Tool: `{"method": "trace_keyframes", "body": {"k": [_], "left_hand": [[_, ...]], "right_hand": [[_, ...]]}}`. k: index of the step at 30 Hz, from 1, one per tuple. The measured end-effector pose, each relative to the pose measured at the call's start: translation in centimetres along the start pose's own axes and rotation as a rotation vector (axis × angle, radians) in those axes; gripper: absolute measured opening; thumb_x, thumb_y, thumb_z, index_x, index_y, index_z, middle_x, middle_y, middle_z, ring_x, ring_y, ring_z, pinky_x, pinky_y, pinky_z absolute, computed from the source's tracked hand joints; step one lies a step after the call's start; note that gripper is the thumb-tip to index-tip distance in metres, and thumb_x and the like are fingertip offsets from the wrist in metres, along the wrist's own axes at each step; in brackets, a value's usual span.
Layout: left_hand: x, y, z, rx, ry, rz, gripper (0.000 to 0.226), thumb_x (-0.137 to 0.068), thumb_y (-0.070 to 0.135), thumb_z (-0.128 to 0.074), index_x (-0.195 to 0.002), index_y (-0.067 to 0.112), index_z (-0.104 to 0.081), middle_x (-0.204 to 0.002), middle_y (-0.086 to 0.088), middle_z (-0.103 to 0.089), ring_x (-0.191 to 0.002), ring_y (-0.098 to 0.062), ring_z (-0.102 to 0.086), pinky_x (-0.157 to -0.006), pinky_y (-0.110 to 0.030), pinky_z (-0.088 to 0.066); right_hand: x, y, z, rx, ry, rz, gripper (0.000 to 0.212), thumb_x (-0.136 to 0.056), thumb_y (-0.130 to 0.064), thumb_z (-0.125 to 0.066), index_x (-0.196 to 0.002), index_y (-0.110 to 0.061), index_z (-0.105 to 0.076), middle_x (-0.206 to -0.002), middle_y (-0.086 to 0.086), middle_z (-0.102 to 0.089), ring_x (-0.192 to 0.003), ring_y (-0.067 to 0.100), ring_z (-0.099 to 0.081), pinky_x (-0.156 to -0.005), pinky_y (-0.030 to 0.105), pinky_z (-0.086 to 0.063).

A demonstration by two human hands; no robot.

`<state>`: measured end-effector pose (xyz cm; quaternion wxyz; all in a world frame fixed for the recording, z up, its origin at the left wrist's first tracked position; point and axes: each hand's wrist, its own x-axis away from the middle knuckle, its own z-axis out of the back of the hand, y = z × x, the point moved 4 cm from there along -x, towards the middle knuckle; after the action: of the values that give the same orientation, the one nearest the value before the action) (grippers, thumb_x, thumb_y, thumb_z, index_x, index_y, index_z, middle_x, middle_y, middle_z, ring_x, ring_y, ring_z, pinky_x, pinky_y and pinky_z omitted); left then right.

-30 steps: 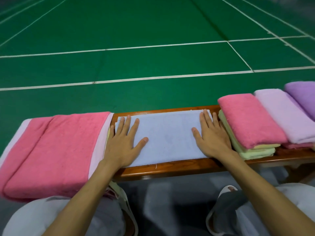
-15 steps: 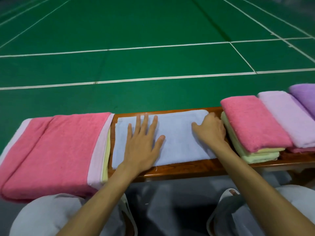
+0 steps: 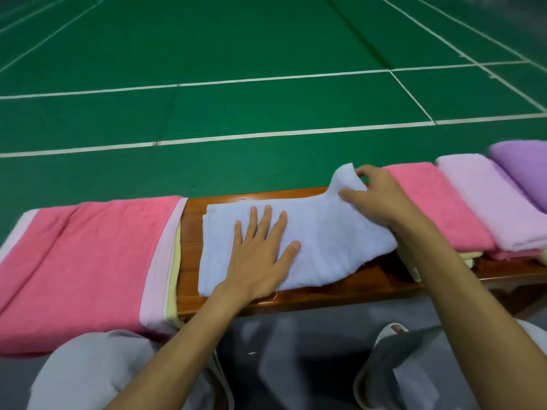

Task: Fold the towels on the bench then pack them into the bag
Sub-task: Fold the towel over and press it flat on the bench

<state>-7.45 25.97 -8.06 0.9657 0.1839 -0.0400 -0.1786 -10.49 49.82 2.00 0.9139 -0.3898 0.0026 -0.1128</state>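
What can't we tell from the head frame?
Head view:
- Far-right purple towel: cut off by right edge.
- Pile beneath left pink towel: only edges show; count unclear.
- Layers of blue towel: covered by left hand and right hand.
- No bag identifiable in frame.

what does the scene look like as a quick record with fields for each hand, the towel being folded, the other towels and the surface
left hand: flat, fingers straight, pressing on the light blue towel
right hand: grips that towel's right end, raised off the surface
surface: wooden bench
left of it: large pink towel over lilac and yellow layers
right of it: folded pink towel, lilac towel, purple towel
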Motion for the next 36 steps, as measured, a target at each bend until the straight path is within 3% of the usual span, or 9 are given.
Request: {"method": "trace_keyframes", "body": {"k": [6,10,14,17,22,27,29,32,36], "left_hand": [[-0.8,3.6,4.5,1.614,-0.067,0.313,0.062,-0.1,0.062,-0.041,-0.154,0.032,-0.043,-0.152,0.002,-0.052,-0.133,-0.016,-0.053,-0.108,-0.034,-0.043],[0.2,1.0,6.4,1.943,-0.145,0.478,0.086,-0.088,0.065,-0.06,-0.142,-0.002,-0.054,-0.125,-0.027,-0.063,-0.116,-0.043,-0.063,-0.104,-0.053,-0.046],[1.1,-1.2,7.0,1.717,-0.177,0.624,0.037,-0.094,0.013,-0.057,-0.128,0.001,-0.066,-0.11,-0.02,-0.072,-0.091,-0.034,-0.073,-0.082,-0.04,-0.057],[1.1,-3.2,7.5,1.717,-0.201,0.641,0.052,-0.087,-0.008,-0.049,-0.133,0.01,-0.064,-0.122,-0.019,-0.072,-0.104,-0.036,-0.073,-0.087,-0.045,-0.06],[1.8,-5.6,7.2,1.695,-0.236,0.673,0.075,-0.073,-0.014,-0.047,-0.142,0.013,-0.057,-0.132,-0.018,-0.068,-0.117,-0.041,-0.067,-0.089,-0.05,-0.061],[1.7,-6.7,7.9,1.632,-0.147,0.614,0.056,-0.084,0.0,-0.056,-0.139,0.012,-0.058,-0.133,-0.014,-0.068,-0.121,-0.036,-0.066,-0.098,-0.049,-0.053],[1.8,-7.5,8.7,1.283,0.11,0.602,0.042,-0.09,0.02,-0.062,-0.131,0.017,-0.062,-0.129,-0.007,-0.069,-0.118,-0.029,-0.066,-0.093,-0.043,-0.052],[2.7,-6.6,9.9,0.427,0.441,0.386,0.061,-0.096,0.042,-0.061,-0.15,0.016,-0.049,-0.152,-0.002,-0.051,-0.146,-0.026,-0.04,-0.117,-0.044,-0.034],[1.8,-2.6,6.1,-0.023,0.271,-0.06,0.069,-0.105,0.05,-0.017,-0.164,0.015,-0.016,-0.171,-0.002,-0.009,-0.159,-0.02,0.006,-0.128,-0.043,0.0]], "right_hand": [[2.6,-6.6,-2.7,-0.221,-0.039,0.225,0.045,-0.086,-0.015,-0.075,-0.129,-0.017,-0.06,-0.106,0.002,-0.07,-0.081,0.01,-0.063,-0.069,0.025,-0.044],[4.6,-9.1,-8.1,-0.501,-0.431,0.268,0.074,-0.096,-0.012,-0.068,-0.157,-0.027,-0.029,-0.087,0.008,-0.075,-0.056,0.02,-0.063,-0.05,0.031,-0.049],[3.6,-8.2,-7.4,-0.552,-0.273,0.249,0.059,-0.1,-0.012,-0.06,-0.152,-0.02,-0.034,-0.089,0.011,-0.076,-0.049,0.023,-0.057,-0.046,0.026,-0.043],[2.7,-6.3,-7.2,-0.571,-0.218,0.177,0.047,-0.1,-0.01,-0.057,-0.144,-0.016,-0.041,-0.088,0.013,-0.075,-0.047,0.025,-0.053,-0.044,0.025,-0.04],[1.9,-3.5,-8.6,-0.49,-0.183,0.104,0.046,-0.097,-0.006,-0.058,-0.14,-0.012,-0.043,-0.082,0.013,-0.074,-0.046,0.021,-0.054,-0.044,0.028,-0.045],[2.0,-1.9,-9.2,-0.074,-0.048,0.148,0.042,-0.094,-0.027,-0.062,-0.134,-0.023,-0.049,-0.08,-0.007,-0.071,-0.079,0.015,-0.068,-0.08,0.046,-0.057],[2.4,-2.2,-8.7,0.125,0.05,0.201,0.043,-0.096,-0.033,-0.061,-0.135,-0.023,-0.049,-0.097,-0.012,-0.068,-0.097,0.019,-0.065,-0.084,0.043,-0.054],[3.1,-3.5,-9.0,0.333,0.139,0.399,0.057,-0.1,-0.04,-0.048,-0.149,-0.012,-0.041,-0.145,0.007,-0.053,-0.135,0.028,-0.046,-0.109,0.045,-0.042],[4.5,-4.9,-13.7,0.505,-0.069,0.575,0.071,-0.101,-0.045,-0.017,-0.164,-0.012,-0.008,-0.172,0.005,0.0,-0.158,0.024,0.007,-0.128,0.049,-0.001]]}}
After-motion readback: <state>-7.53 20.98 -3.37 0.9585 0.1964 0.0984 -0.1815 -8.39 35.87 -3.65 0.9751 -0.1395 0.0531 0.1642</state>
